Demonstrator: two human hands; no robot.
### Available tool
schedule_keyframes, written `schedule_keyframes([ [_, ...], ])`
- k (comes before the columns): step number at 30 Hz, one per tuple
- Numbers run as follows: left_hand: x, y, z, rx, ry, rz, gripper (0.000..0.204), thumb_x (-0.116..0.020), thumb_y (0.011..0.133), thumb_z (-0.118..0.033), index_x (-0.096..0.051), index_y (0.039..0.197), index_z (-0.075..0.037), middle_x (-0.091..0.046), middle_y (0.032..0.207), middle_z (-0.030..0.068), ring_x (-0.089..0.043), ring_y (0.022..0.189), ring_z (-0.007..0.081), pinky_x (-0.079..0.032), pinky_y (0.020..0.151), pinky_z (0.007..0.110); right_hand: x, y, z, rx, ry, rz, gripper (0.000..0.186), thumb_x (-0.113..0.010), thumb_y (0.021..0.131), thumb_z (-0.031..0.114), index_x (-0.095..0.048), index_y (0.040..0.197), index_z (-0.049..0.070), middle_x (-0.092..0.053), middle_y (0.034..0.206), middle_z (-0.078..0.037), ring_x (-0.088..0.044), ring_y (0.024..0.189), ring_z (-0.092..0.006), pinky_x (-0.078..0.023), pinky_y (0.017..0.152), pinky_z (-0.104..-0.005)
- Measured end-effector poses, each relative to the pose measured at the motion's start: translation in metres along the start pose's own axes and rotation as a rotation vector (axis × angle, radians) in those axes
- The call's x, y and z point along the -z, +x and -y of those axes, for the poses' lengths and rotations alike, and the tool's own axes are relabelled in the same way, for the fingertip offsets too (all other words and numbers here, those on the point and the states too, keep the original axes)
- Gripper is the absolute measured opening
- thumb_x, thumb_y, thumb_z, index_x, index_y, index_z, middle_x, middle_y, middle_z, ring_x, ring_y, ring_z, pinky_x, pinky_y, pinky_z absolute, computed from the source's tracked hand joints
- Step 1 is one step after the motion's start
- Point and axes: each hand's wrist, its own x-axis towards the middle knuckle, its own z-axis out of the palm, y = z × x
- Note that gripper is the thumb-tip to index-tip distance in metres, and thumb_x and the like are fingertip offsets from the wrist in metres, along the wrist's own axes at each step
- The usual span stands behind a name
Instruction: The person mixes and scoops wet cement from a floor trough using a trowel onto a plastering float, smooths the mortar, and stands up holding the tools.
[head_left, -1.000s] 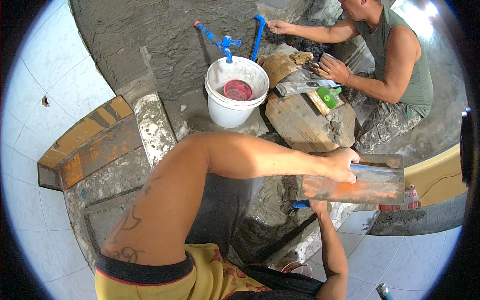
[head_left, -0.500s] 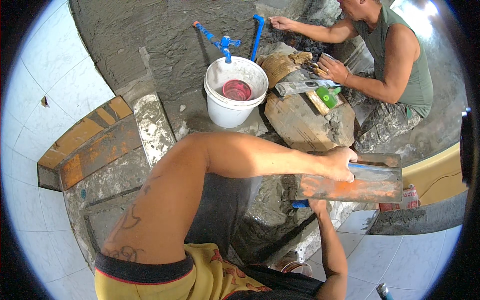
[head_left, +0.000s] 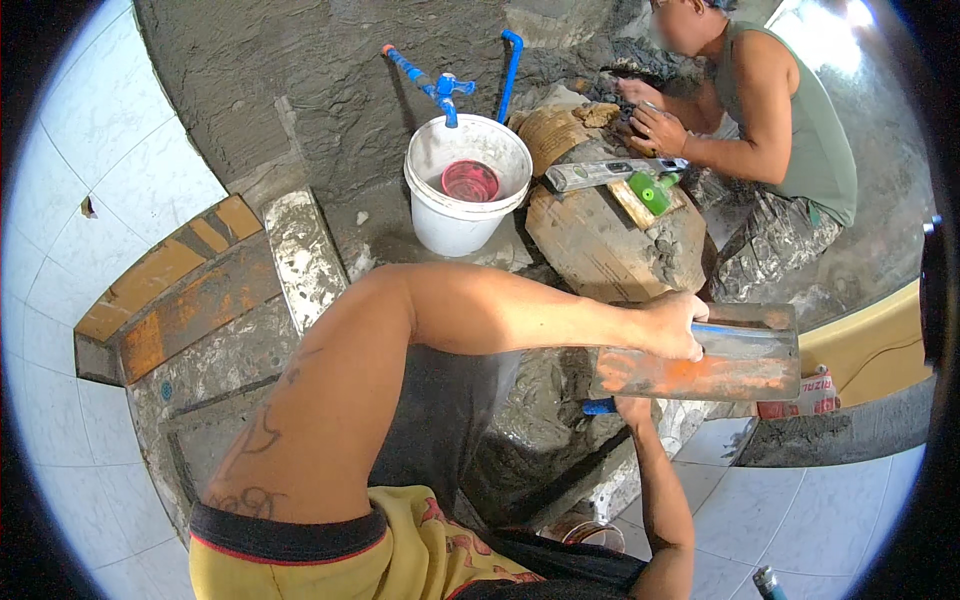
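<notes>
My left hand (head_left: 672, 325) is closed on the handle side of a long rectangular plastering trowel (head_left: 690, 378), its grey metal streaked with orange rust. The trowel is held out to the right over a pile of wet grey mortar (head_left: 540, 400). Just below the blade, my right hand (head_left: 632, 409) closes on a blue handle (head_left: 599, 407); most of this hand and whatever the handle belongs to are hidden under the trowel.
A white bucket (head_left: 460, 225) with a red bowl (head_left: 470, 181) stands under a blue tap (head_left: 447, 92). To its right, a spirit level (head_left: 600, 174) and a green tool (head_left: 655, 193) lie by cardboard (head_left: 590, 240). A co-worker (head_left: 790, 130) crouches at far right. Tiled wall (head_left: 80, 250) runs along the left.
The co-worker's far hand has drawn back from the wall near the blue pipe to beside their other hand. My hands and the trowel are almost unmoved.
</notes>
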Motion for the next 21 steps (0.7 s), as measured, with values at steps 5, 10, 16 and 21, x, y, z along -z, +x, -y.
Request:
schedule_keyframes([
  [5, -0.001, 0.000, -0.009, 0.009, 0.015, 0.013, 0.036, -0.078, 0.062, -0.021, -0.066, 0.085, 0.004, -0.067, 0.081, 0.0214, -0.067, 0.078, 0.0296, -0.050, 0.069, 0.041, 0.012, -0.005, -0.018, -0.018, -0.099, -0.092, 0.039, -0.056, 0.093, 0.006, -0.049, 0.131, -0.001, -0.064, 0.120, -0.015, -0.067, 0.098, -0.0214, -0.056, 0.077, -0.0304],
  [10, -0.003, 0.001, -0.023, 0.002, -0.004, 0.026, 0.036, -0.078, 0.063, -0.022, -0.066, 0.085, 0.004, -0.067, 0.081, 0.0212, -0.067, 0.078, 0.0294, -0.051, 0.070, 0.040, 0.038, -0.013, -0.033, 0.138, -0.710, -0.123, 0.042, -0.058, 0.091, 0.006, -0.049, 0.132, 0.001, -0.065, 0.119, -0.013, -0.067, 0.097, -0.0216, -0.056, 0.077, -0.0323],
  [16, 0.002, -0.004, -0.020, 0.017, 0.013, 0.025, 0.036, -0.078, 0.064, -0.022, -0.067, 0.087, 0.003, -0.068, 0.082, 0.0209, -0.067, 0.079, 0.0296, -0.050, 0.070, 0.040, 0.004, -0.004, 0.027, 0.583, -1.150, 0.046, 0.025, -0.059, 0.087, 0.006, -0.065, 0.111, 0.007, -0.067, 0.115, -0.008, -0.066, 0.098, -0.0212, -0.054, 0.082, -0.0345],
  [21, -0.003, -0.001, -0.023, 0.003, 0.001, 0.020, 0.036, -0.078, 0.064, -0.020, -0.066, 0.088, 0.004, -0.067, 0.082, 0.0211, -0.067, 0.079, 0.0300, -0.050, 0.071, 0.040, 0.020, -0.013, 0.004, 0.242, -1.224, -0.049, 0.018, -0.059, 0.085, 0.008, -0.066, 0.102, 0.006, -0.068, 0.109, -0.004, -0.064, 0.100, -0.0227, -0.052, 0.084, -0.0352],
])
